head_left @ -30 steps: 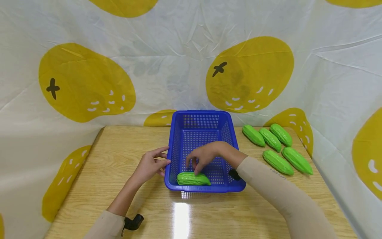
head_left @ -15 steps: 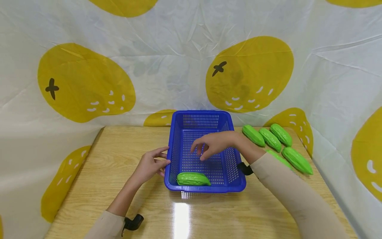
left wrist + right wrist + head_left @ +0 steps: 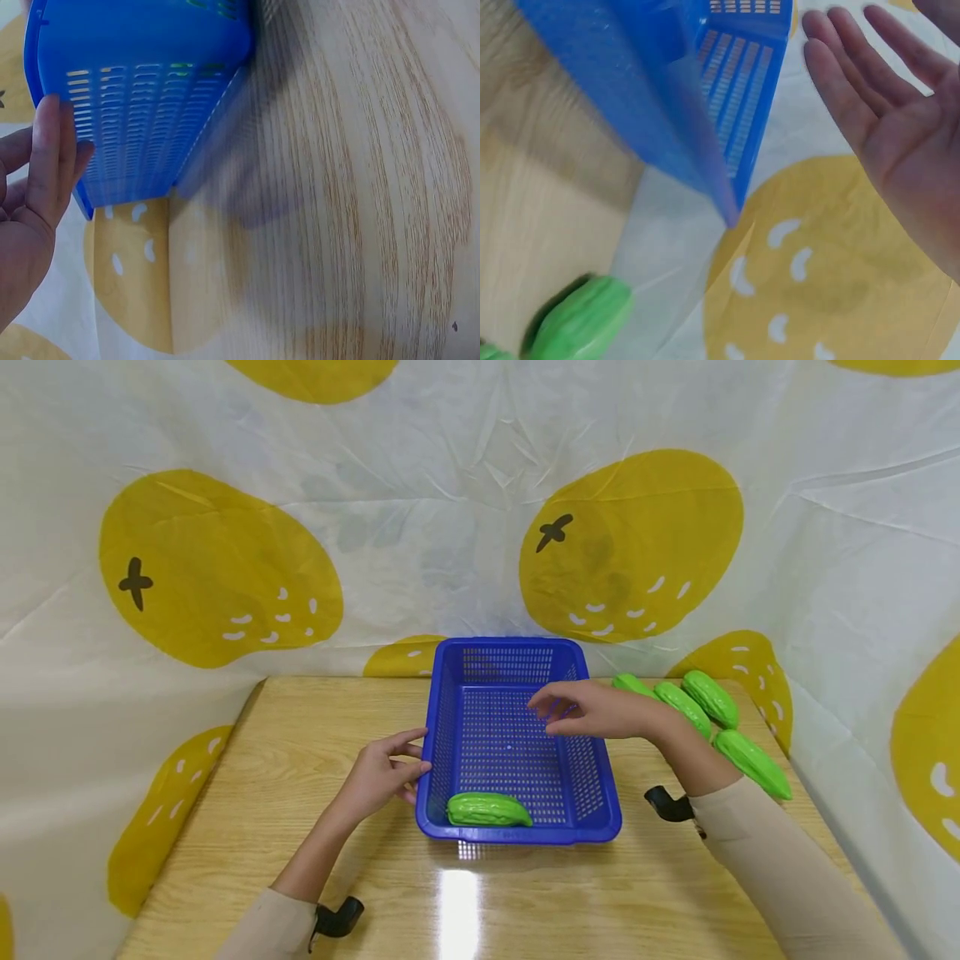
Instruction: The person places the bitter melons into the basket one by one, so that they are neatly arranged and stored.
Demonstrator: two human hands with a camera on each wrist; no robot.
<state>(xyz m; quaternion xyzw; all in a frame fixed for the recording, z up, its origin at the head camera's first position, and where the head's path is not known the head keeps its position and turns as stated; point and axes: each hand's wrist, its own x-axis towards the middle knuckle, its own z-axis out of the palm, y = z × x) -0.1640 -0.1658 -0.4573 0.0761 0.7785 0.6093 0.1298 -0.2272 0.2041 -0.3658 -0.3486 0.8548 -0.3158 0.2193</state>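
A blue perforated plastic basket (image 3: 517,835) stands on the wooden table. One bright green bitter melon (image 3: 489,810) lies crosswise in its near end, towards the left. My left hand (image 3: 381,774) touches the basket's left rim; in the left wrist view its fingers (image 3: 46,142) extend straight along the outer wall. Over the basket's right side hovers my right hand (image 3: 588,707), holding nothing, its fingers loosely bent. The right wrist view has that hand's palm (image 3: 907,142) beside the basket wall (image 3: 727,142), fingers spread apart.
Several more bitter melons lie at the table's back right, including one near the right edge (image 3: 752,764) and one at the back (image 3: 710,699); my right arm hides part of the group. A white cloth (image 3: 420,552) with yellow fruit prints hangs behind the wooden table (image 3: 315,727).
My right hand has left the bitter melon in the basket, risen and moved right and back towards the right rim. My left hand has stayed at the left rim.
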